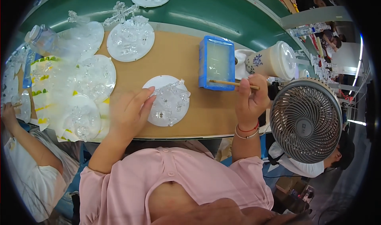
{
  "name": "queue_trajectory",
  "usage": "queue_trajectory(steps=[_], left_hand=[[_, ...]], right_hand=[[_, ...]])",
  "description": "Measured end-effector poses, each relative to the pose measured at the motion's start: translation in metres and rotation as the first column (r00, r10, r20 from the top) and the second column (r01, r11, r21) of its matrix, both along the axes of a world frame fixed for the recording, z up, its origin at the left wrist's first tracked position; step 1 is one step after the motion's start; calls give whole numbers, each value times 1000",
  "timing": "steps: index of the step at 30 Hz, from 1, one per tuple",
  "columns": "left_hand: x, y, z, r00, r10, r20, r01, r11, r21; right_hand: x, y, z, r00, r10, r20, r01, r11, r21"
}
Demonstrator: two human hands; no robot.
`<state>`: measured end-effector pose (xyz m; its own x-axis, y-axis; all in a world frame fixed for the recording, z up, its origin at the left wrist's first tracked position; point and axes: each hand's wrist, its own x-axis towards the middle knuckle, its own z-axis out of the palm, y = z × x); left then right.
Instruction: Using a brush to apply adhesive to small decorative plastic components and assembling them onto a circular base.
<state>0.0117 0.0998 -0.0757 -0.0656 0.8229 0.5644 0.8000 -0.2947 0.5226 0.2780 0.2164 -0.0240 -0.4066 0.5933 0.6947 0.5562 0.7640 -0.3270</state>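
In front of me a round white disc (162, 81) lies on the cardboard, carrying a clear plastic ornament (170, 102). At its left side is my left hand (133, 108), thumb and forefinger closed on the ornament's edge; the hand is slightly blurred. My right hand (253, 96) grips a thin wooden stick (230, 82) between thumb and fingers. The stick points left, its far end over the near rim of a blue tray (203, 62). Inside the tray is a pale, translucent, shiny filling (220, 60).
More white discs with clear pieces (131, 40) stand left and behind, some on patterned paper (39, 102). A clear jar (41, 36) is at far left. Right of the tray are a lidded cup (274, 60) and a grey fan (304, 124). A co-worker's arm (33, 145) reaches in at left.
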Motion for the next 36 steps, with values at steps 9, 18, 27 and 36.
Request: queue_trajectory(steps=[9, 18, 27, 36], left_hand=[[-8, 2, -22, 923, -170, 346, 139, 984, 114], [-6, -2, -23, 895, -192, 404, 162, 981, 105], [-10, 1, -23, 908, -212, 362, 180, 976, 120], [-11, 4, -17, 949, -162, 271, 146, 986, 77]], right_hand=[[-5, -6, 7, 987, -133, -93, 121, 985, -126], [-9, -10, 18, 931, -363, 40, 366, 927, -88], [-11, -1, 13, 940, -322, 113, 328, 944, -44], [7, -6, 12, 978, -203, 53, 202, 979, 18]])
